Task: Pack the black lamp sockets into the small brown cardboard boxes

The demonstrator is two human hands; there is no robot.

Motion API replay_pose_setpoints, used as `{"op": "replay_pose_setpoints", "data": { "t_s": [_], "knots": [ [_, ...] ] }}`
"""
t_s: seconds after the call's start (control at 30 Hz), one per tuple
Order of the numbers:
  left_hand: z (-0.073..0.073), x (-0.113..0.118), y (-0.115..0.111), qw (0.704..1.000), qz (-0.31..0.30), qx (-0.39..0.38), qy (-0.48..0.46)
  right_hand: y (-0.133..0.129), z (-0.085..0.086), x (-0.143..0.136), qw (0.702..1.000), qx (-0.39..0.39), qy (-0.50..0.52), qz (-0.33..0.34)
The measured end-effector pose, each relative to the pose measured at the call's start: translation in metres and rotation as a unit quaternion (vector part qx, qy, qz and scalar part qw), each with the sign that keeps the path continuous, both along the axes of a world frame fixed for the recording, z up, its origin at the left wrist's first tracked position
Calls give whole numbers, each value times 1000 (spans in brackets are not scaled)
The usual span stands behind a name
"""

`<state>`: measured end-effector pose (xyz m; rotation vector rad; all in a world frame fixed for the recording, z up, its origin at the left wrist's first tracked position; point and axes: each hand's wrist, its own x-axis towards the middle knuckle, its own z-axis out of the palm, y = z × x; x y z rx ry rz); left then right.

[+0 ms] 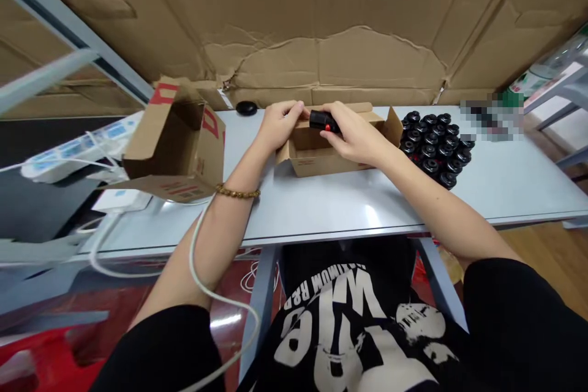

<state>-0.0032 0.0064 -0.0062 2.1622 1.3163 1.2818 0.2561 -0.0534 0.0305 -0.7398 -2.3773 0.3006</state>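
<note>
My right hand (353,138) is closed around a black flashlight (320,119) with a red button on its side. It holds the flashlight level above an open cardboard box (321,165), over the box's left half. The thumb lies beside the red button. At the box's back left corner my left hand (281,125) is closed on the cardboard edge, its fingertips close to the flashlight's front end. The part of the box's inside that shows is bare cardboard. Just right of the box, several similar black flashlights (432,146) stand upright in a tight group.
Another open cardboard box (177,147) with red print lies tilted on the left. Near it are a white power strip (87,147) and a white cable (197,257) crossing my left arm. A black mouse (247,108) sits at the back. Cardboard sheeting (321,12) walls the rear.
</note>
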Motion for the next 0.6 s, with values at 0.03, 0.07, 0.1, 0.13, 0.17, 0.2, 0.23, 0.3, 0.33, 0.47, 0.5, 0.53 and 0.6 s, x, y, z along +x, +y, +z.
{"op": "replay_pose_setpoints", "data": {
  "t_s": [0.03, 0.07, 0.1, 0.13, 0.17, 0.2, 0.23, 0.3, 0.33, 0.47, 0.5, 0.53, 0.6],
  "knots": [
    [0, 0, 0, 1000, 0, -6, -8, -1, 0, 0, 1000, -3, -5, -3],
    [0, 0, -1, 1000, 0, -11, -15, -2, 1, 0, 1000, -8, -10, -7],
    [0, 0, -1, 1000, 2, -14, -20, -3, 1, -1, 1000, -13, -16, -13],
    [0, 0, -2, 1000, 3, -13, -22, -4, 2, -1, 999, -19, -21, -19],
    [1, 0, -2, 1000, 4, -13, -25, -5, 3, -1, 999, -25, -24, -24],
    [1, 0, -3, 1000, 3, -12, -28, -6, 4, -1, 999, -30, -25, -26],
    [1, 0, -3, 999, 1, -12, -32, -6, 4, -1, 999, -34, -26, -26],
    [1, 0, -4, 999, -3, -9, -32, -8, 6, -1, 998, -41, -29, -24],
    [2, 0, -4, 1000, -4, -6, -30, -9, 7, -1, 998, -45, -34, -25],
    [2, 0, -3, 1000, -4, 6, -14, -11, 9, 0, 997, -55, -52, -34],
    [2, 0, -3, 1000, -5, 8, -11, -11, 9, 0, 997, -53, -53, -34],
    [3, 0, -3, 1000, -6, 10, -7, -10, 9, 0, 997, -48, -51, -33],
    [4, 1, -4, 1000, -8, 16, -2, -9, 7, -1, 998, -36, -43, -30]
  ]
}}
